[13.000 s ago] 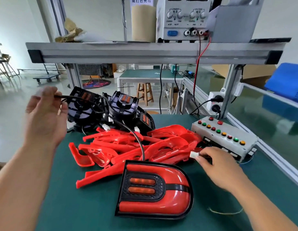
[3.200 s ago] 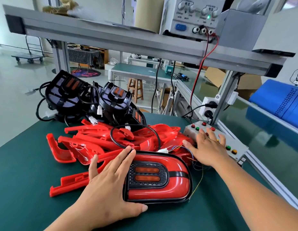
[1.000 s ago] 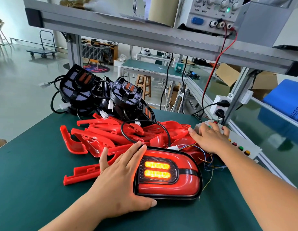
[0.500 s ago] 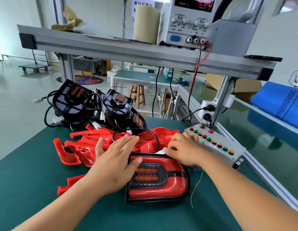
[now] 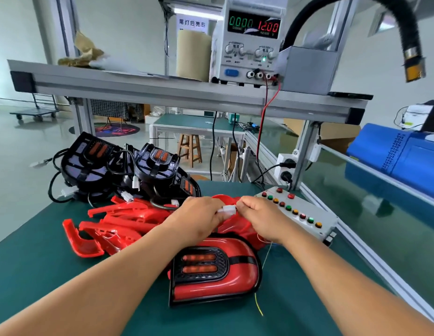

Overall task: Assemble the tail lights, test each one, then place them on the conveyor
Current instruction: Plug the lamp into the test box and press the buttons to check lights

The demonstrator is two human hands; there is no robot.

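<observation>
1. Far L, at the back of the counter (image 5: 41,263): black housings (image 5: 89,170) w/ cables, leaning on each other.
2. In front of them: heap of red shells (image 5: 119,226), loose on the counter.
3. L hand (image 5: 199,219) is over the heap's R end, grip clamped on the L end of a white plug (image 5: 228,210), thumb & fingers pinching it.
4. Tail light (image 5: 216,270): assembled, lens up, flat on the counter btw the forearms, its back edge against the heap; both amber bars are dark.
5. Plug is held in the air btw the 2 hands, just above the shells.
6. PSU (image 5: 250,42) on the shelf above reads 0000 / 12.00.
7. R hand (image 5: 262,219): grip clamped on the plug's R end, fingers curled; thin wires trail from under it to the counter.
8. Button box (image 5: 301,214) is just R of that hand; 1 green lamp is lit.
9. Conveyor (image 5: 356,214) runs along the counter's R side, w/ a blue crate (image 5: 400,161) beyond it.
</observation>
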